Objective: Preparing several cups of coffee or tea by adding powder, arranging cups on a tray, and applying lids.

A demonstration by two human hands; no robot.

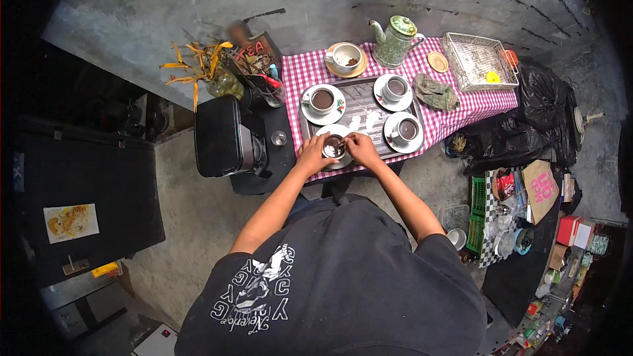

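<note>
On a metal tray (363,121) stand several white cups on saucers. My left hand (312,155) is curled around the left side of the nearest cup (334,147), whose inside shows brown with white patches. At that cup's right rim my right hand (362,150) pinches a small dark thing, perhaps a spoon handle, mostly hidden by the fingers. Brown liquid fills the cup at the back left (322,100), the cup at the back right (396,87) and the cup at the front right (407,130). Behind the tray, a larger cup (345,57) holds brown and white matter.
A green enamel coffee pot (394,42), a crumpled cloth (435,92), a wooden coaster (438,62) and a wire basket (480,62) share the checkered tablecloth (474,104). To the left are a black appliance (220,136), a small glass (279,138) and a glass vase (226,84).
</note>
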